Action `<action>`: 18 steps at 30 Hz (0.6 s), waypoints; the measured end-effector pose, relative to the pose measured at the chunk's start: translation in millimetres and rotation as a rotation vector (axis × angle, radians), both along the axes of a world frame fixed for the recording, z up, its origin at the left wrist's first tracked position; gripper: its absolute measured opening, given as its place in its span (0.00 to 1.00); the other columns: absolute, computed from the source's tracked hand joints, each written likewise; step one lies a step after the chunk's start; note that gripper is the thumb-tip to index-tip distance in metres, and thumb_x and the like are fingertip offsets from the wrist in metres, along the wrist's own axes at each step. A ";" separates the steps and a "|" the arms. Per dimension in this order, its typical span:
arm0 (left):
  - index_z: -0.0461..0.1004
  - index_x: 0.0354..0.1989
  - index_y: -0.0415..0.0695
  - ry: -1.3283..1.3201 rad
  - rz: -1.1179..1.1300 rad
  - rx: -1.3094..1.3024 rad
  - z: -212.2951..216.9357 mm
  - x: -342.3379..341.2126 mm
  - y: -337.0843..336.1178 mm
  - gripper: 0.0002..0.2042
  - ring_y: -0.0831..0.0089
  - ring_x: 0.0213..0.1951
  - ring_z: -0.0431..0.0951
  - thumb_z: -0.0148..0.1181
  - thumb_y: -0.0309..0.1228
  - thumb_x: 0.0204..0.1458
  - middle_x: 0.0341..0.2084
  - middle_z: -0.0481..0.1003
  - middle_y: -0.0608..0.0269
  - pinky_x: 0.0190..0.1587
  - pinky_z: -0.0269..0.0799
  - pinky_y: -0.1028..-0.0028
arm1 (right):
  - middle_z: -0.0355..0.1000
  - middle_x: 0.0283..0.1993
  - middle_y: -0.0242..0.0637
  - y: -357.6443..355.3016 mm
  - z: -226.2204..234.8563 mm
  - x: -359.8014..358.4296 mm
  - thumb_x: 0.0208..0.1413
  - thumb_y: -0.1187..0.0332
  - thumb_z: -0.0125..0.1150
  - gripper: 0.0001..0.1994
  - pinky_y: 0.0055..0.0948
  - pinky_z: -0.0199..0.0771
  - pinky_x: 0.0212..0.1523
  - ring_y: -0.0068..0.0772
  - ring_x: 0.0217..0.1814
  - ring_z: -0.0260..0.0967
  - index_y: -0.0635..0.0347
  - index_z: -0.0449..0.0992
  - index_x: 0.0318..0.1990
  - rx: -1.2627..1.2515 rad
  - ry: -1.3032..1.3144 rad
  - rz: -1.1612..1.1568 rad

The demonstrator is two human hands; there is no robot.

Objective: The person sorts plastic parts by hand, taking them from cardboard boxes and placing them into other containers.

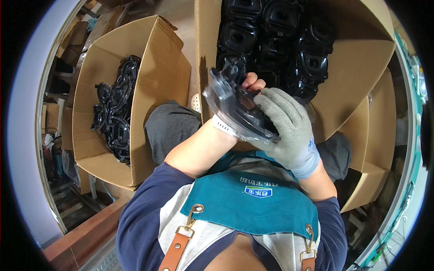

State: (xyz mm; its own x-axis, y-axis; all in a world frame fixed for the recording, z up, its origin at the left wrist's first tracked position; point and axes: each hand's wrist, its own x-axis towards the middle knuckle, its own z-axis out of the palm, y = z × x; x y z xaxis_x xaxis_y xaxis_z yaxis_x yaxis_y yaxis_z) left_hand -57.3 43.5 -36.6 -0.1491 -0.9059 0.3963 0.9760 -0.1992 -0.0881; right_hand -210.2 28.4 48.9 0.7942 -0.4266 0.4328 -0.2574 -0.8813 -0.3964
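Observation:
In front of my chest I hold a curved black plastic part with a glossy clear cover, which looks like a vehicle lamp. It is tilted, one end pointing to the upper left. My bare left hand is closed on it; its fingertips curl over the far side, and the rest of the hand is hidden behind the part. My right hand, in a grey knitted glove, lies over the part's right end with fingers bent against it; its thumb side is partly covered. A white band circles my left wrist.
Right beyond my hands, a large cardboard box holds several glossy black moulded parts. To the left, another open box contains more black frame-like parts. A further cardboard box stands at the right. My knees lie between the boxes.

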 end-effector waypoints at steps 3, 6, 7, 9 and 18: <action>0.64 0.26 0.52 -0.020 0.040 0.002 -20.6 -7.2 -6.2 0.12 0.77 0.33 0.66 0.65 0.38 0.45 0.25 0.64 0.73 0.44 0.62 0.75 | 0.71 0.48 0.44 2.0 -16.4 -1.0 0.28 0.66 0.72 0.30 0.39 0.67 0.54 0.47 0.54 0.68 0.61 0.74 0.47 -0.002 -0.112 -0.055; 0.64 0.20 0.51 -0.011 0.124 0.255 -33.6 -2.2 -4.6 0.18 0.75 0.29 0.60 0.58 0.51 0.46 0.19 0.59 0.72 0.38 0.59 0.75 | 0.73 0.45 0.44 1.7 -22.3 0.8 0.27 0.67 0.72 0.29 0.39 0.70 0.50 0.46 0.51 0.70 0.61 0.75 0.45 -0.020 -0.148 -0.091; 0.65 0.21 0.49 -0.009 0.142 0.299 -31.9 0.6 1.6 0.20 0.73 0.28 0.62 0.54 0.54 0.48 0.20 0.62 0.71 0.38 0.61 0.74 | 0.73 0.45 0.44 1.4 -18.8 2.3 0.28 0.66 0.72 0.29 0.39 0.70 0.48 0.46 0.50 0.70 0.61 0.75 0.45 0.025 -0.168 -0.045; 0.68 0.23 0.44 -0.226 0.343 0.444 14.4 5.1 20.4 0.28 0.67 0.28 0.71 0.42 0.61 0.51 0.22 0.69 0.62 0.36 0.68 0.70 | 0.72 0.45 0.45 -9.9 -12.2 0.1 0.29 0.61 0.71 0.29 0.40 0.71 0.48 0.46 0.50 0.70 0.61 0.75 0.46 0.000 -0.155 0.052; 0.69 0.52 0.41 -0.792 1.667 0.886 88.1 204.4 119.1 0.22 0.56 0.54 0.69 0.37 0.41 0.56 0.52 0.70 0.52 0.55 0.65 0.52 | 0.65 0.56 0.55 -109.7 -94.8 -79.2 0.50 0.47 0.54 0.32 0.39 0.61 0.60 0.52 0.60 0.62 0.63 0.67 0.56 0.285 0.514 -0.720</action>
